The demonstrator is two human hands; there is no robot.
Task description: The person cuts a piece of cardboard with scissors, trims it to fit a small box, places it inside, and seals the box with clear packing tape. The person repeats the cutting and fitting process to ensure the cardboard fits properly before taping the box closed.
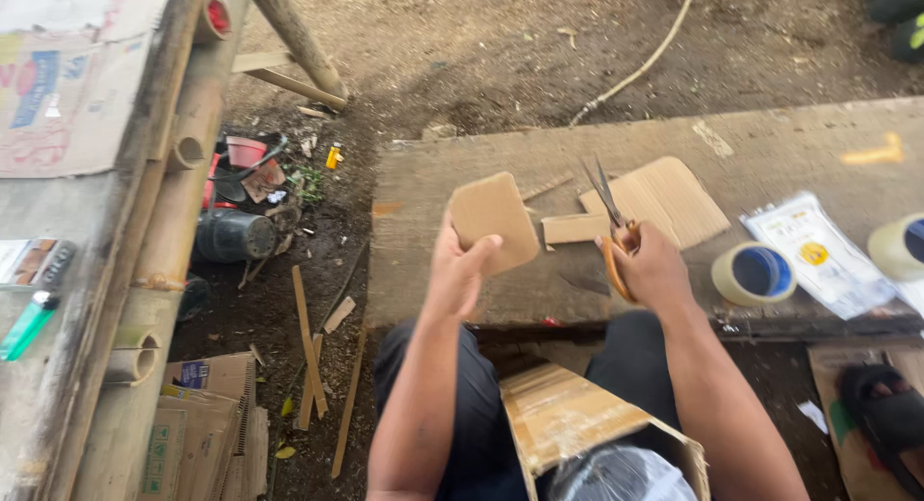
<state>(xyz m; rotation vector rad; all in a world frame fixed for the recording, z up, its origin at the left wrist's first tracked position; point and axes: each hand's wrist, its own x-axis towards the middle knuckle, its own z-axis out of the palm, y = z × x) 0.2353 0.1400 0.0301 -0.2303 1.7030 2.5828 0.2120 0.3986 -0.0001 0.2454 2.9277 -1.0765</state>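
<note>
Left hand (460, 270) pinches a rounded cardboard piece (495, 222), raised above the wooden counter (462, 174). Right hand (653, 268) is wrapped around orange-handled scissors (612, 227), blades up and slightly apart. Cardboard offcuts (664, 201) and a tape roll (755, 274) lie on the counter nearby.

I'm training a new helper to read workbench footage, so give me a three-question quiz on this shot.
1. True or false: the left hand holds a rounded cardboard piece.
2. What does the right hand grip?
A. a knife
B. orange-handled scissors
C. a marker
3. Which thing lies on the wooden plank just right of the right hand?

Key:
1. True; it is held up above the plank.
2. B; the blades point up and away.
3. A roll of tape, beside a printed plastic packet.
</note>
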